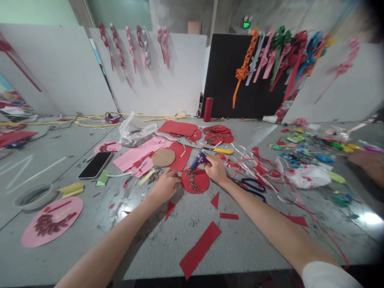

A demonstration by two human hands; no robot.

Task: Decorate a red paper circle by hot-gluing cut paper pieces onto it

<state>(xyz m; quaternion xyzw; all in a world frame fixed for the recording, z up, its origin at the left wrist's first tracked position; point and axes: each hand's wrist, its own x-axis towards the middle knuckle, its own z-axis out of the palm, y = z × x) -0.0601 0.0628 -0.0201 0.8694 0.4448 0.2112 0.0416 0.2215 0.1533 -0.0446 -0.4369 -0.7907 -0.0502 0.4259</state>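
My right hand [216, 170] grips a blue hot glue gun [197, 161], its nozzle pointing down at the upper part of a red paper disc [201, 185]. On that disc, small brown seed-like pieces [195, 179] form a curved line. My left hand [168, 183] is at the disc's left edge with its fingers curled together; whatever they pinch is hidden. A small pile of the same brown pieces [153, 176] lies just behind it. Beyond my hands are a round cardboard piece [163, 157] and pink paper sheets [132, 156].
Blue-handled scissors [253, 185] and tangled red and white strips [255, 160] lie right. A phone [95, 165], tape roll [36, 196] and decorated pink oval [52, 222] are left. Red scraps [201, 248] lie in front. Another person's blurred hand [366, 164] is far right.
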